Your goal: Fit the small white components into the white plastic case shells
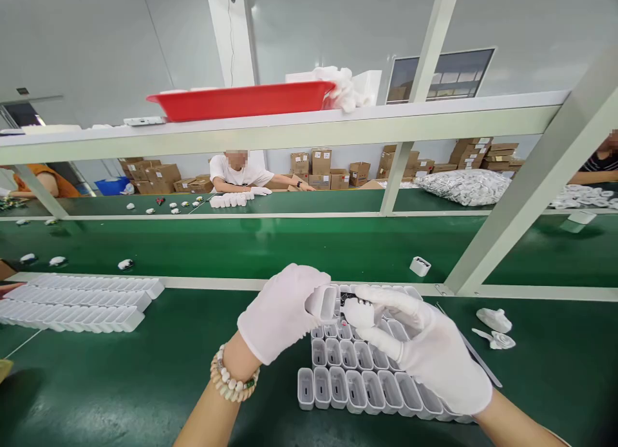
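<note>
White gloves cover both hands. My left hand [290, 308] is closed around a small white plastic case [329, 304], its mouth turned toward the right. Opposite it, my right hand [420, 337] pinches a white rounded part [360, 313] with dark pieces on its left end. The two parts are close together; whether they touch I cannot tell. Beneath my hands stand rows of open white cases [356, 390], upright on the green bench, with a slot in each bottom. My right hand and forearm hide some of them.
More rows of white cases [87, 305] lie at the left. One case [420, 266] is on the green conveyor [290, 247], with several white parts farther left. A slanted post [521, 189] rises on the right. Overhead, a shelf carries a red tray [241, 102]. A co-worker [241, 173] sits opposite.
</note>
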`<control>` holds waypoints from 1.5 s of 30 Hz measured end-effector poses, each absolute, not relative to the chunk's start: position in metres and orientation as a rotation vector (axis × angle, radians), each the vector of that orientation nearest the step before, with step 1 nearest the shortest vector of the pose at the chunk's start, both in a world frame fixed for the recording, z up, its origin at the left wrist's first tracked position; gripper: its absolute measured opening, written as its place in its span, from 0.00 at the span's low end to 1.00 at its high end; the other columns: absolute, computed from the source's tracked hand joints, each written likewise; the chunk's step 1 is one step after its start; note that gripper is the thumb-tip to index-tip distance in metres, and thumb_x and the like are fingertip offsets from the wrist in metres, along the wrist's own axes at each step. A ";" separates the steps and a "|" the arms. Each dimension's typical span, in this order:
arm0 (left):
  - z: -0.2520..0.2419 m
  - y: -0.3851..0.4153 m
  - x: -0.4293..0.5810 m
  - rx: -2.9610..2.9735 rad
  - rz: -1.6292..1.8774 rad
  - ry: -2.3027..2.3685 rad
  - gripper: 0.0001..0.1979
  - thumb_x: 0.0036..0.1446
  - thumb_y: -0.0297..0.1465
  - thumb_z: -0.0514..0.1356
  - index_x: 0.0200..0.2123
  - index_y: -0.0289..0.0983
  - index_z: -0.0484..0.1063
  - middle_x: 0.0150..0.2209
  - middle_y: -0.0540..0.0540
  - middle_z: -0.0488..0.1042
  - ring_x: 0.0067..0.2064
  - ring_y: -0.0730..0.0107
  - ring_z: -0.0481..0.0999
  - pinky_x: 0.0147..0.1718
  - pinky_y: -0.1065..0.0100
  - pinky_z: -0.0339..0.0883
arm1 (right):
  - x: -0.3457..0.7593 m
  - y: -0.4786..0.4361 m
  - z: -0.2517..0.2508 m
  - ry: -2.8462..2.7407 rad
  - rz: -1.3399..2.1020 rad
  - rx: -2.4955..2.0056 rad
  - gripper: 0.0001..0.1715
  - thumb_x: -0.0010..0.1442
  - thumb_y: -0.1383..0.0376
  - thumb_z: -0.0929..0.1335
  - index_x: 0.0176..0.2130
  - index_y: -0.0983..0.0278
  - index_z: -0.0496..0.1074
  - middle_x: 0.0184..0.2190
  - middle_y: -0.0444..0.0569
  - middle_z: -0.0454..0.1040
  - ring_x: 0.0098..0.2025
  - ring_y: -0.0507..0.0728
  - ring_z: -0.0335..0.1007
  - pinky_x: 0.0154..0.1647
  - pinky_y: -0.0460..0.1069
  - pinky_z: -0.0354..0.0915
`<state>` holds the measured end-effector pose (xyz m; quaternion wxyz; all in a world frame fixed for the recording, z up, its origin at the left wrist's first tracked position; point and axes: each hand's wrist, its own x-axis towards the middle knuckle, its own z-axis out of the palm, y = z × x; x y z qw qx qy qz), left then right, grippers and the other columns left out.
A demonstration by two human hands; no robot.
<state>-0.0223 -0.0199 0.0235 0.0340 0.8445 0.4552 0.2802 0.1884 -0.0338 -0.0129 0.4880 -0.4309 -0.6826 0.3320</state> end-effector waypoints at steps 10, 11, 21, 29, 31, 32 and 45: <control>0.026 -0.016 -0.014 2.595 0.670 1.339 0.03 0.53 0.26 0.62 0.30 0.39 0.74 0.33 0.48 0.77 0.37 0.66 0.74 0.39 0.68 0.69 | 0.178 -0.039 -0.007 -1.787 0.754 -0.957 0.15 0.58 0.62 0.71 0.46 0.50 0.80 0.41 0.42 0.83 0.37 0.58 0.82 0.35 0.48 0.81; 0.027 -0.015 -0.014 2.595 0.651 1.346 0.03 0.53 0.26 0.62 0.29 0.39 0.73 0.32 0.48 0.76 0.36 0.66 0.74 0.38 0.68 0.69 | 0.178 -0.039 -0.007 -1.793 0.750 -0.961 0.15 0.59 0.61 0.71 0.46 0.50 0.80 0.40 0.41 0.83 0.36 0.58 0.82 0.34 0.48 0.81; 0.027 -0.016 -0.013 2.574 0.564 1.426 0.05 0.52 0.26 0.61 0.25 0.39 0.69 0.29 0.48 0.72 0.33 0.67 0.70 0.33 0.69 0.65 | 0.177 -0.041 -0.011 -1.772 0.718 -1.021 0.16 0.58 0.60 0.71 0.47 0.50 0.79 0.39 0.41 0.83 0.35 0.57 0.82 0.33 0.47 0.81; 0.030 -0.017 -0.009 2.616 0.460 1.478 0.11 0.52 0.22 0.58 0.21 0.39 0.61 0.26 0.50 0.66 0.29 0.69 0.62 0.26 0.70 0.55 | 0.176 -0.045 -0.007 -1.788 0.749 -1.177 0.17 0.58 0.60 0.72 0.48 0.50 0.79 0.35 0.41 0.83 0.34 0.59 0.81 0.35 0.51 0.82; 0.030 -0.016 -0.008 2.627 0.464 1.487 0.11 0.52 0.22 0.57 0.21 0.39 0.61 0.26 0.50 0.65 0.29 0.69 0.62 0.26 0.69 0.54 | 0.176 -0.044 -0.007 -1.807 0.735 -1.154 0.18 0.58 0.60 0.72 0.50 0.50 0.79 0.39 0.43 0.83 0.39 0.61 0.82 0.38 0.52 0.81; 0.030 -0.016 -0.008 2.634 0.466 1.491 0.12 0.52 0.22 0.57 0.21 0.39 0.60 0.26 0.50 0.64 0.29 0.69 0.62 0.26 0.69 0.54 | 0.177 -0.043 -0.008 -1.824 0.725 -1.143 0.18 0.59 0.60 0.71 0.50 0.50 0.78 0.41 0.43 0.83 0.42 0.61 0.81 0.40 0.53 0.81; 0.034 -0.018 -0.004 2.489 0.493 1.525 0.06 0.55 0.29 0.59 0.25 0.39 0.68 0.25 0.49 0.64 0.29 0.68 0.68 0.25 0.70 0.56 | 0.181 -0.036 -0.019 -1.739 0.734 -1.205 0.24 0.54 0.59 0.74 0.52 0.54 0.75 0.47 0.45 0.81 0.45 0.62 0.79 0.45 0.55 0.78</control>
